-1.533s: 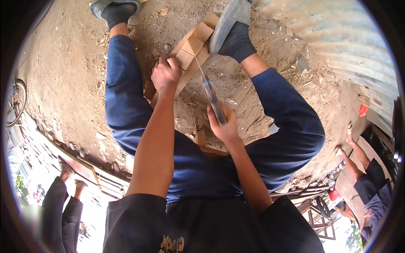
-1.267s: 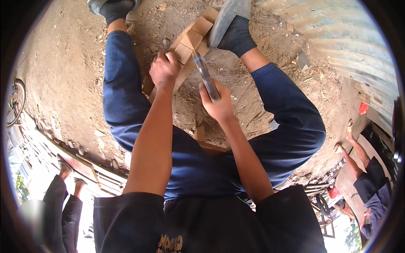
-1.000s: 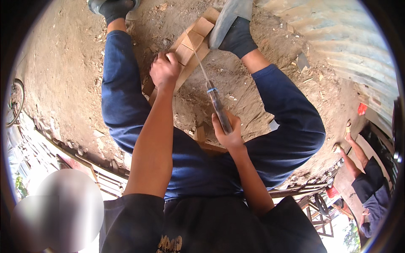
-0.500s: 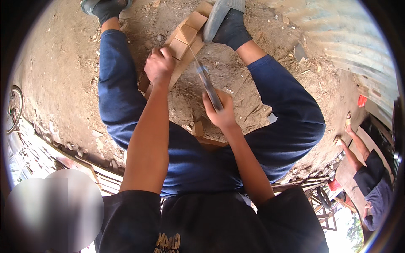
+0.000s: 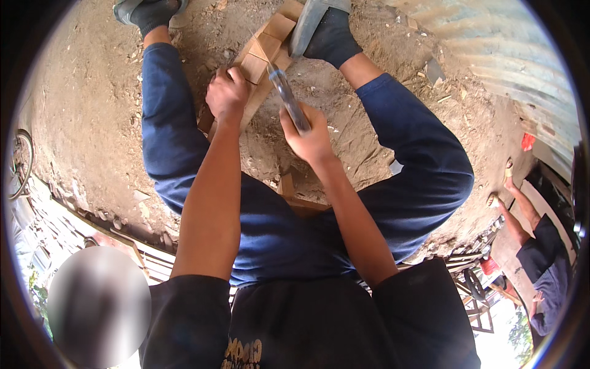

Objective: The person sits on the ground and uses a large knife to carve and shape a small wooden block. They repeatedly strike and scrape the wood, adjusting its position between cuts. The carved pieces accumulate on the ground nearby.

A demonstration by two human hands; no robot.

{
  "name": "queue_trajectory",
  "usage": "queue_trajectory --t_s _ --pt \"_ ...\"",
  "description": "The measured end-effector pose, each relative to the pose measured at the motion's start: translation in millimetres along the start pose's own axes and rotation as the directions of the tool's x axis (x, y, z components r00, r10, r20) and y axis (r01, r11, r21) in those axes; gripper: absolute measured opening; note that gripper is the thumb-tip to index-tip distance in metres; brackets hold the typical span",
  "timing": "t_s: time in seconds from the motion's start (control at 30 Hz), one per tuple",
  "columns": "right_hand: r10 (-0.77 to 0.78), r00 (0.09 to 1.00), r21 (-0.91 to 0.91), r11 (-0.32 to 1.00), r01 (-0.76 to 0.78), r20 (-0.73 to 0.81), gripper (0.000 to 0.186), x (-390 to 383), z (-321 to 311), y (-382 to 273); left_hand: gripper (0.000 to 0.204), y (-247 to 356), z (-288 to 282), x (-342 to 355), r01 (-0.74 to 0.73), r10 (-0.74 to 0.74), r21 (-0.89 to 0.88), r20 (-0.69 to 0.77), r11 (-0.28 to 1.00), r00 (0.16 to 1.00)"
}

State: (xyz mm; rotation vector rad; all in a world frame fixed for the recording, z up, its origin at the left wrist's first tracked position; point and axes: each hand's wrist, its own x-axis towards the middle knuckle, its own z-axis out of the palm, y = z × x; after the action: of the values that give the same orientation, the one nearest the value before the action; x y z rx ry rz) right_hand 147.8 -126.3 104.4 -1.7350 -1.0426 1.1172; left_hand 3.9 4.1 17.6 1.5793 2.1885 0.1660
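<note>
My right hand (image 5: pixel 308 132) is wrapped round the dark handle of a thin-bladed handsaw (image 5: pixel 284 92). Its blade, seen almost edge-on, points up and left across a wooden block (image 5: pixel 255 67). That block lies on a longer wooden board (image 5: pixel 261 98), slanting over the dirt between my feet. Curled over the block's near left end, my left hand (image 5: pixel 227 93) grips it, with the fingertips partly hidden. My right shoe (image 5: pixel 309 29) rests against the far end of the wood.
Wood chips litter the dirt floor (image 5: pixel 92 92). Below my hands lies a small wood offcut (image 5: pixel 286 184). Corrugated metal sheeting (image 5: pixel 491 43) stands at the far right, with another person (image 5: pixel 547 258) below it. A bicycle wheel (image 5: pixel 23 163) shows at the left edge.
My right hand and the saw have moved forward and slightly left, bringing the handle closer to the block. My left hand stays on the wood.
</note>
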Motion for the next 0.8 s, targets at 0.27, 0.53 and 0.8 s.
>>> queue_trajectory --t_s 0.27,0.53,0.8 --pt "-0.085 0.995 0.047 0.995 0.087 -0.047 0.017 -65.8 -16.3 19.0 0.051 2.3 -6.7 -5.0 0.005 -0.005 -0.005 0.015 1.000 1.000" --pt "0.046 0.998 -0.002 0.999 -0.046 0.031 0.022 -8.7 -6.0 -0.7 0.052 -1.0 -2.9 -3.2 0.028 -0.028 -0.007 0.022 1.000 0.999" --pt "0.141 0.989 -0.064 0.988 -0.137 0.052 0.013 -15.5 -6.9 5.7 0.051 2.0 -4.9 -3.2 -0.010 0.010 0.001 0.011 1.000 1.000"
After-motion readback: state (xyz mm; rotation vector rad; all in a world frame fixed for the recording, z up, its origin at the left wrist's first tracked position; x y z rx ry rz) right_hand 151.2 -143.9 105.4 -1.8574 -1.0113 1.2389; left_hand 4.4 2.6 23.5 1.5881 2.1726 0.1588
